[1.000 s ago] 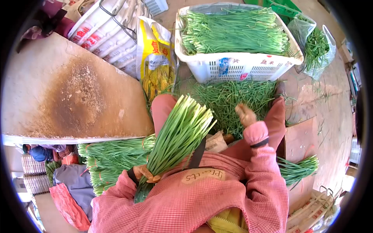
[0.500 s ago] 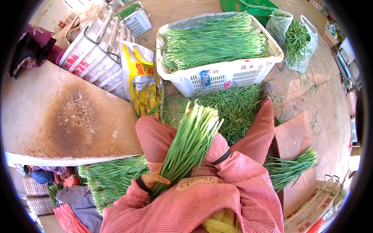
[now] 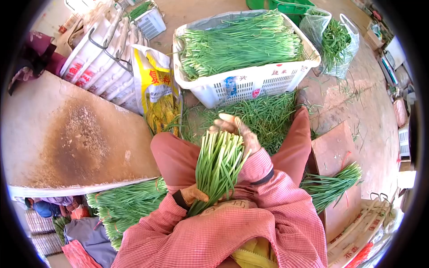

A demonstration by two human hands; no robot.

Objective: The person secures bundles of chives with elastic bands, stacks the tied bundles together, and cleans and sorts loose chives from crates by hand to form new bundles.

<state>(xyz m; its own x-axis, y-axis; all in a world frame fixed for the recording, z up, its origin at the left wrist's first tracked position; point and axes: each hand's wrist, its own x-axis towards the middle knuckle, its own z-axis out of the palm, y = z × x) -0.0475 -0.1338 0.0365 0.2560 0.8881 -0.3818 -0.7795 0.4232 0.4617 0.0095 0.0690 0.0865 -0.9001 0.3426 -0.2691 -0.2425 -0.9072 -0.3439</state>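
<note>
My left hand (image 3: 195, 194) is closed around the lower, leafy part of a bunch of garlic chives (image 3: 216, 165), held upright in front of my lap. My right hand (image 3: 239, 130) is at the pale stem ends on top, fingers stretched and slightly curved over them, not wrapped round the bunch. Whether its palm touches the stems is hard to tell. Past my knees stands a white crate (image 3: 250, 85) filled with laid chives (image 3: 241, 42). Loose trimmings (image 3: 263, 116) cover the floor between my legs.
Tied chive bundles (image 3: 127, 201) lie on my left, and another bundle (image 3: 333, 185) rests on a board (image 3: 333, 149) at right. A stained slab (image 3: 85, 134), yellow-and-white sack (image 3: 156, 87), stacked white crates (image 3: 100, 67) and a plastic bag of greens (image 3: 337, 42) stand around me.
My right hand has come out from behind the bunch and up to the stem ends. The bunch is more upright and a little lower, still in my left hand.
</note>
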